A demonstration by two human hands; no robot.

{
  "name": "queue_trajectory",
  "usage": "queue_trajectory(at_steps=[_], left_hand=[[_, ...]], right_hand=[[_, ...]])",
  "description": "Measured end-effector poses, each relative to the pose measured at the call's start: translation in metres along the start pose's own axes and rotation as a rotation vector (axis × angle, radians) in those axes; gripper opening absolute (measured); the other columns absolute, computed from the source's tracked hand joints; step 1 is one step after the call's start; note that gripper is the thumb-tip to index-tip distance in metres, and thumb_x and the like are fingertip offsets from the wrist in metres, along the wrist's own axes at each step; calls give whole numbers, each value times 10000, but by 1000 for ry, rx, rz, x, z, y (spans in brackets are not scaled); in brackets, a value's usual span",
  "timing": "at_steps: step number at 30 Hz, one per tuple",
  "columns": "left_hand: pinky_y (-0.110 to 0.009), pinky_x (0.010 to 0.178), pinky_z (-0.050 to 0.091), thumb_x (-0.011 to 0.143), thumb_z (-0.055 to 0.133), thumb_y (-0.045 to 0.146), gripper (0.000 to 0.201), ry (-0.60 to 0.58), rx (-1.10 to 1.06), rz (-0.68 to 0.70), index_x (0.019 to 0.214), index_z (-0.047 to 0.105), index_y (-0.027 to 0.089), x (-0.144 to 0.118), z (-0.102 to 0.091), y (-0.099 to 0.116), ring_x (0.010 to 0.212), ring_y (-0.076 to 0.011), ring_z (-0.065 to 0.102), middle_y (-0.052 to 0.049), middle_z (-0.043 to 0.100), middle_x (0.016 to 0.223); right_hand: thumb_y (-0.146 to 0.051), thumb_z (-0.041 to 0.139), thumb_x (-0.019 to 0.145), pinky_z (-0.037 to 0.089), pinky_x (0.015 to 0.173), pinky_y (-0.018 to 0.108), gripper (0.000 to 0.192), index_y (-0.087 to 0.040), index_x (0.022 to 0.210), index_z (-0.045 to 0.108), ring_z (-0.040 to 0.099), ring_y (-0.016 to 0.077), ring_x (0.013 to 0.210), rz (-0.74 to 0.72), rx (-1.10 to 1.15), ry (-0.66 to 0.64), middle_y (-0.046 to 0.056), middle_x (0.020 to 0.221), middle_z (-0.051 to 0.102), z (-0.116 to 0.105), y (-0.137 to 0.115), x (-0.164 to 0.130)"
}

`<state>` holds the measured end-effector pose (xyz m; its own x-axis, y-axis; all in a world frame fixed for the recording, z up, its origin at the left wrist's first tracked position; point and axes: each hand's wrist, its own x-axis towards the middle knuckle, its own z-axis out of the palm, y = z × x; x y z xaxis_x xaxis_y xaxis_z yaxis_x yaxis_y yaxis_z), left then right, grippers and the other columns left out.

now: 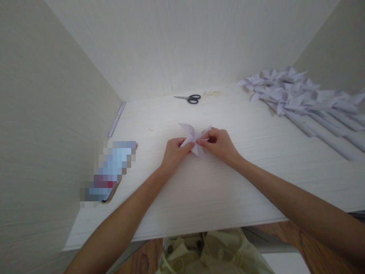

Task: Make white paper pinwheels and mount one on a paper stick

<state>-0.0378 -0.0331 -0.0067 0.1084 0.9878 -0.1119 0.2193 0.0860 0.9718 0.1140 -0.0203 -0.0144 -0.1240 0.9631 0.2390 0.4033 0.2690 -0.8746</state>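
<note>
White paper pinwheel (195,138) pinched at its centre between left hand (174,151) and right hand (219,144), low over the pale surface (216,182). Best kept pressed at the middle, points aligned, folds uncrushed. Scissors (189,98) behind; finished pinwheels (296,97) far right.

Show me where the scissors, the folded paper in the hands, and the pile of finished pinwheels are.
scissors (191,99): head view, on the black handles.
folded paper (190,134): head view, on its upper flap.
pinwheels (288,93): head view, on the heads in the middle of the pile.
</note>
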Motion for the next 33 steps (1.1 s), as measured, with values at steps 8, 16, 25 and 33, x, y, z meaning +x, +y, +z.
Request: queue_trajectory(at_steps=[8,16,25,33], left_hand=[[-249,630,427,617,577,275,181,0,-133,-37,688,649,124,2,1,1,596,-115,535,-6,611,628],[-256,646,440,609,590,272,181,-11,-163,-48,698,651,126,3,0,-1,607,-116,547,-2,612,624],[-249,642,426,627,581,264,177,-26,-147,-42,707,647,120,2,0,0,604,-113,540,6,592,607],[-224,601,399,627,585,247,176,-74,-121,-11,741,653,132,2,-4,-4,592,-107,528,10,610,639]], right_hand=[[-316,577,665,383,496,248,180,-143,649,623,500,121,562,-18,103,-29,29,653,583,-1,5,1],[-312,591,654,401,502,251,170,-143,646,609,514,125,564,-4,117,-38,30,655,589,-1,5,1],[-337,609,639,404,498,250,198,-141,658,617,520,127,562,11,101,-45,37,672,595,0,5,1],[-316,604,639,391,483,246,186,-131,647,627,514,126,551,6,67,-20,36,649,588,0,5,1]])
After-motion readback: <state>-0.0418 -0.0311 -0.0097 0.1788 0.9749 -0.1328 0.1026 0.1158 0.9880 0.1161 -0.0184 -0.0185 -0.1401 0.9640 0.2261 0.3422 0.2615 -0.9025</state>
